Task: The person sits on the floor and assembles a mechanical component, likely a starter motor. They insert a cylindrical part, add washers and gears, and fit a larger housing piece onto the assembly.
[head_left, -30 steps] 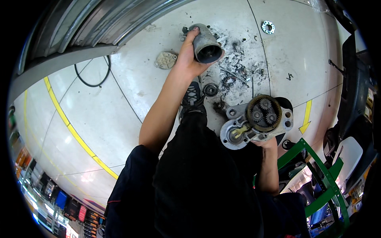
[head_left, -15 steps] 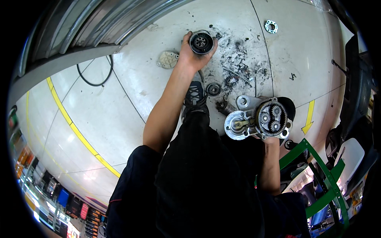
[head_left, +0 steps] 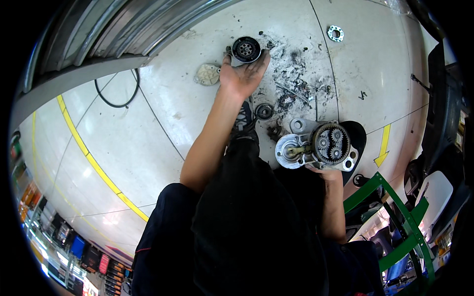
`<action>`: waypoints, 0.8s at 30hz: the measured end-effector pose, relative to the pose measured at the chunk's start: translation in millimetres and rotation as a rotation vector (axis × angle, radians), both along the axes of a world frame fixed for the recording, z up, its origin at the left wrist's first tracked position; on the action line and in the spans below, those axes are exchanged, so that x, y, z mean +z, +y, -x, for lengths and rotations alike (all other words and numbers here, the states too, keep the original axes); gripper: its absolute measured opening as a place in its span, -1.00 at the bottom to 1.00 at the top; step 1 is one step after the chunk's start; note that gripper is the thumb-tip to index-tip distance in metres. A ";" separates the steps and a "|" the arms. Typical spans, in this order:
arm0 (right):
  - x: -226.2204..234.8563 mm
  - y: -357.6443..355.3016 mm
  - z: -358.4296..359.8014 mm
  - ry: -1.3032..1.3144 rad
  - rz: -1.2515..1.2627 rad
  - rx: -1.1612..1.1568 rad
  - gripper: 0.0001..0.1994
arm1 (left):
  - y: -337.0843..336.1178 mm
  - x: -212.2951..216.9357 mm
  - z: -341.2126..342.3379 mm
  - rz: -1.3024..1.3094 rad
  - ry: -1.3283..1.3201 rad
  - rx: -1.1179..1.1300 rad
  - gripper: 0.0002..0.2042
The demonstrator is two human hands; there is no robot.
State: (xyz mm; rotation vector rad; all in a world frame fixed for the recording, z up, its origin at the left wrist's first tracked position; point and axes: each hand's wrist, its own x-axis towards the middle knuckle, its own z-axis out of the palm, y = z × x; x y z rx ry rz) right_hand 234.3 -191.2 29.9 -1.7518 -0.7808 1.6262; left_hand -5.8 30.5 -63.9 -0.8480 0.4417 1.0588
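Note:
On the floor at the top stands a round dark motor housing (head_left: 246,49) with a perforated disc inside. My left hand (head_left: 243,76) is at its near side, palm up, fingers spread and stretched along it, not wrapped round it. A metal starter motor gear housing (head_left: 294,150), with a toothed ring and three planet gears (head_left: 332,143) facing up, is held in my right hand (head_left: 323,173). That hand's fingers are mostly hidden underneath. A small round dark part (head_left: 264,112) lies beside my shoe, and a pale metal cover plate (head_left: 208,74) lies left of my left hand.
Black debris (head_left: 296,84) and thin rods litter the floor between the parts. A silver ring (head_left: 335,33) lies farther off. A black hose loop (head_left: 118,93) is on the left. A green metal frame (head_left: 395,212) stands close on the right, with a grey ribbed shutter (head_left: 123,29) at upper left.
My left hand has loosened from round the motor housing and come slightly nearer, fingers opening. My right hand has shifted the gear housing a little to the left and turned it slightly.

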 end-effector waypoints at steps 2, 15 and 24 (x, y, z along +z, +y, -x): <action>-6.0 -2.6 -7.1 0.192 0.072 -0.170 -0.11 | -5.5 -1.0 10.8 0.024 -0.039 0.000 -0.28; 6.5 63.8 -17.0 0.713 -0.218 -0.419 -0.32 | -55.9 55.6 31.5 -1.234 0.520 -0.552 -0.15; -20.5 65.6 91.7 1.334 0.390 -0.108 -0.50 | -62.6 68.4 31.1 -1.200 0.395 -0.612 0.21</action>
